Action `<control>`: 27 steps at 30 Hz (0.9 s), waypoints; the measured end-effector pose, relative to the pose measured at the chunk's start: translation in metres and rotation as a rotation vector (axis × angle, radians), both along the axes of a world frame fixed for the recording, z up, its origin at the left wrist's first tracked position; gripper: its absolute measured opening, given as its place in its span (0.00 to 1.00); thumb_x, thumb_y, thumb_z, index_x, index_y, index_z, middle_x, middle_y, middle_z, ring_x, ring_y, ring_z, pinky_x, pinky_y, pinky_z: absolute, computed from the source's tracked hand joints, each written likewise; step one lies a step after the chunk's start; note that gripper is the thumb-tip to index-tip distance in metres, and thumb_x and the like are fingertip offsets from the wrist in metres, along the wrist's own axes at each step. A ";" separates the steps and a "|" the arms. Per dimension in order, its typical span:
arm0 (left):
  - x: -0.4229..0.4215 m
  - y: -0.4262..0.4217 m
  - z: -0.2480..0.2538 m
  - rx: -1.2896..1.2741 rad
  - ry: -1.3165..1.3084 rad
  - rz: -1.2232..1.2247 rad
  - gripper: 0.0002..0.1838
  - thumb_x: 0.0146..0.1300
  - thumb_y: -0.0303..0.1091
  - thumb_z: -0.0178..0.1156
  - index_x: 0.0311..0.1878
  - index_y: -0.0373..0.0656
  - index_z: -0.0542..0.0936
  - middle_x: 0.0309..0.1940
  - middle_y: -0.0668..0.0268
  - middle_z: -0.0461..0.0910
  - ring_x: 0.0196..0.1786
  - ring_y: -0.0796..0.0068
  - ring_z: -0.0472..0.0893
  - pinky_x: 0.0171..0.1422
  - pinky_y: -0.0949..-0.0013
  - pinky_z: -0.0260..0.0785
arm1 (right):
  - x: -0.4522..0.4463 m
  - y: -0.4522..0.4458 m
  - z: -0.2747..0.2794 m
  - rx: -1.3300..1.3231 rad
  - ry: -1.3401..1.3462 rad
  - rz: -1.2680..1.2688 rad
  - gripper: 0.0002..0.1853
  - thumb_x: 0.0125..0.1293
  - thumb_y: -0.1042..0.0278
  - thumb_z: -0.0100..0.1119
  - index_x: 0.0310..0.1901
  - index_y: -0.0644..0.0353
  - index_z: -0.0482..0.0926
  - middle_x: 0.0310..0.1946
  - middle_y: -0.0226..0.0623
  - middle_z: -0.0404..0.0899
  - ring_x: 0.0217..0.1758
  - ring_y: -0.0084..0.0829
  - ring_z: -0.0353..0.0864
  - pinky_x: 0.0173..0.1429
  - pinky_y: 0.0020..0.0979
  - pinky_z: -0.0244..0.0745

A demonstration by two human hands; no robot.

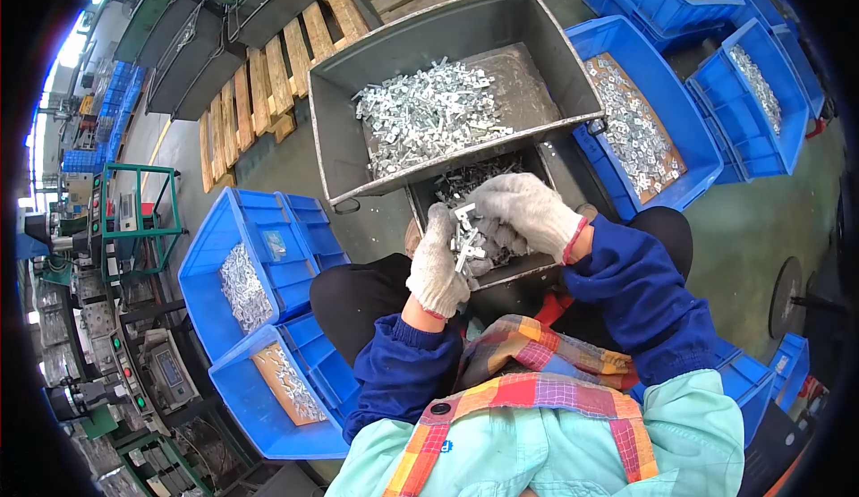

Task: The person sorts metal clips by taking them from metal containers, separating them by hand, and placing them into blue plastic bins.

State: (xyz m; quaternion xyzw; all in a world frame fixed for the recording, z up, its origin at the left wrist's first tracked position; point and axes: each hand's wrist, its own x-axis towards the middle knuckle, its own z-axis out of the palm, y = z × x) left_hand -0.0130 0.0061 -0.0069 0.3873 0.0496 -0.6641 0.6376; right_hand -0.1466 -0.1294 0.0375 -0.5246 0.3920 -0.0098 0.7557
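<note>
Wooden pallet (277,75) at upper left, green metal frame (139,168) near machinery (168,369), dark round disc (786,297) at right

From my end I'd call this a factory workshop: machines (130,376) along one side, wooden pallets (296,57), blue crates (210,237) and a grey bin (519,76) holding small metal parts (434,112)

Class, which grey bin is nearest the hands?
The small bin beneath the left hand and right hand; the large bin and upper-left bins stand farther.
</note>
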 end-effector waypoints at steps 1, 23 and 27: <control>-0.001 -0.001 0.004 -0.005 0.019 0.020 0.27 0.79 0.56 0.51 0.56 0.38 0.79 0.37 0.60 0.86 0.29 0.72 0.86 0.27 0.73 0.80 | 0.000 0.001 -0.004 0.128 -0.014 -0.103 0.15 0.73 0.60 0.59 0.49 0.62 0.85 0.33 0.36 0.85 0.32 0.27 0.84 0.34 0.32 0.79; -0.002 0.000 0.012 -0.042 -0.112 -0.055 0.14 0.70 0.34 0.64 0.54 0.38 0.79 0.35 0.65 0.84 0.29 0.78 0.82 0.25 0.76 0.75 | 0.001 0.007 -0.017 0.066 -0.083 -0.205 0.12 0.74 0.60 0.59 0.38 0.60 0.84 0.25 0.30 0.79 0.23 0.21 0.75 0.22 0.27 0.69; -0.003 -0.003 0.013 -0.039 -0.256 -0.138 0.15 0.69 0.32 0.65 0.56 0.39 0.81 0.39 0.67 0.86 0.30 0.84 0.81 0.26 0.79 0.74 | 0.001 0.009 -0.009 0.092 -0.048 -0.202 0.11 0.72 0.60 0.60 0.39 0.60 0.84 0.25 0.31 0.79 0.22 0.22 0.75 0.21 0.28 0.68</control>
